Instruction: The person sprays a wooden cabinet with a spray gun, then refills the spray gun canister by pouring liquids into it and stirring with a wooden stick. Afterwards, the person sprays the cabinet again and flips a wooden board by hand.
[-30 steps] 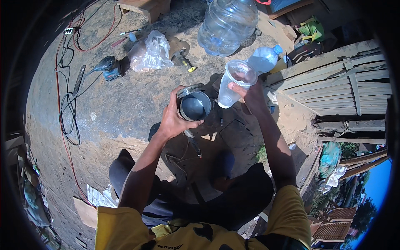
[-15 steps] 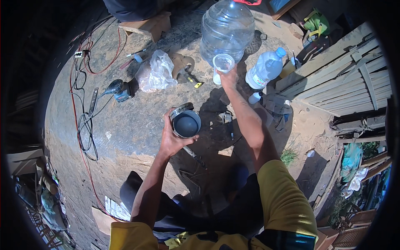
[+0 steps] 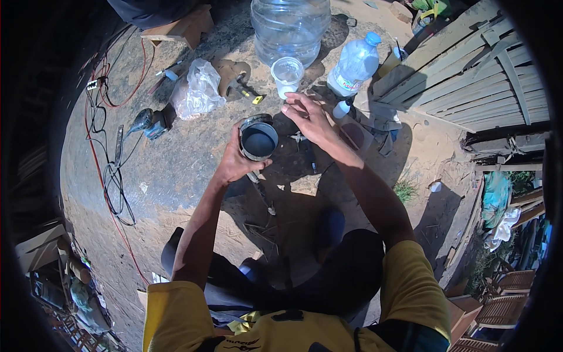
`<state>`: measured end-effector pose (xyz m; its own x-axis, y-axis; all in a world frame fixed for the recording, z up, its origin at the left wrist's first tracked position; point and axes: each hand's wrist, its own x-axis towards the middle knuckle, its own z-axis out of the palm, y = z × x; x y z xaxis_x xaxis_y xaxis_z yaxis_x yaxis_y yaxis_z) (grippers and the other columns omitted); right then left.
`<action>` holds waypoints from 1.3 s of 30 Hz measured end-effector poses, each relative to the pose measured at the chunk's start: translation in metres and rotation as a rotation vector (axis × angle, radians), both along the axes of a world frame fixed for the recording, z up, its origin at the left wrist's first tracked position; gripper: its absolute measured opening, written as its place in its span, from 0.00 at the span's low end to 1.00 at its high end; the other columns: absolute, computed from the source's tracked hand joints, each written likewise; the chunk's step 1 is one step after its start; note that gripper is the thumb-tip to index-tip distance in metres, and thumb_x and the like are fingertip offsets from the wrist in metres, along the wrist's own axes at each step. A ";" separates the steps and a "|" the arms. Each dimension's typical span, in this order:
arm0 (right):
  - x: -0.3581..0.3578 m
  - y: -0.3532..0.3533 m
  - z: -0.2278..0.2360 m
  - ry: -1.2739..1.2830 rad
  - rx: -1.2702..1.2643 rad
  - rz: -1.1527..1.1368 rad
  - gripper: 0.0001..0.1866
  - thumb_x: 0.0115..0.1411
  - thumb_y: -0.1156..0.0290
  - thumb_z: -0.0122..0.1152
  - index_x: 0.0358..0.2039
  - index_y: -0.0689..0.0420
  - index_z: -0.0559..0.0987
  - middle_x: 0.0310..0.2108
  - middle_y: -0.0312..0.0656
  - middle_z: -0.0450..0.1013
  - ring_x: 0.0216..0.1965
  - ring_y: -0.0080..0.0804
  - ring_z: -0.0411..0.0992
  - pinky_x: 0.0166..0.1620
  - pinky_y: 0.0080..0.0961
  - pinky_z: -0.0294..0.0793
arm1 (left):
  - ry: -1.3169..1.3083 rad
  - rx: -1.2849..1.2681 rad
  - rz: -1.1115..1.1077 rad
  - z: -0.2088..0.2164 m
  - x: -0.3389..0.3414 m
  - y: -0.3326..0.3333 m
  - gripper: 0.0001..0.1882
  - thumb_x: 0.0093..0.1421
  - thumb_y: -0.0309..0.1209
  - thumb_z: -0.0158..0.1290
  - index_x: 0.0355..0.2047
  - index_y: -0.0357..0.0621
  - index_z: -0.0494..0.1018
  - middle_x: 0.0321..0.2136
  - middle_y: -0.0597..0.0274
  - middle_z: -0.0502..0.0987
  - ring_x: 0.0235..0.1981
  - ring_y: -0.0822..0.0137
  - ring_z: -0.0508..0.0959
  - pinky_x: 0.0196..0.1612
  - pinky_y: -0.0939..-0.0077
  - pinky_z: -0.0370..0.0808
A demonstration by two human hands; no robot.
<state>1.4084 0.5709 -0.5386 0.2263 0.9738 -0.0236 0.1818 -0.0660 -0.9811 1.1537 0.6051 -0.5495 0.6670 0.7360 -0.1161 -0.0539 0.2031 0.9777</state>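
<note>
Left hand curled in a grip, right hand open, fingers extended.

Water jug top (cut off)

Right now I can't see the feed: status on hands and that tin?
Left hand grips round metal tin. Right hand open, empty, beside clear plastic cup on ground. Nothing between.

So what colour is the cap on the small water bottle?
Blue. The cap tops the small clear water bottle; the head view shows it best.
</note>
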 end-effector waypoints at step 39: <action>0.120 -0.054 -0.100 -0.812 0.202 -0.656 0.34 0.52 0.61 0.80 0.56 0.60 0.76 0.45 0.53 0.78 0.47 0.53 0.77 0.50 0.46 0.78 | 0.015 0.169 -0.231 -0.112 0.072 0.038 0.52 0.44 0.27 0.79 0.67 0.41 0.63 0.57 0.58 0.77 0.60 0.65 0.76 0.66 0.67 0.72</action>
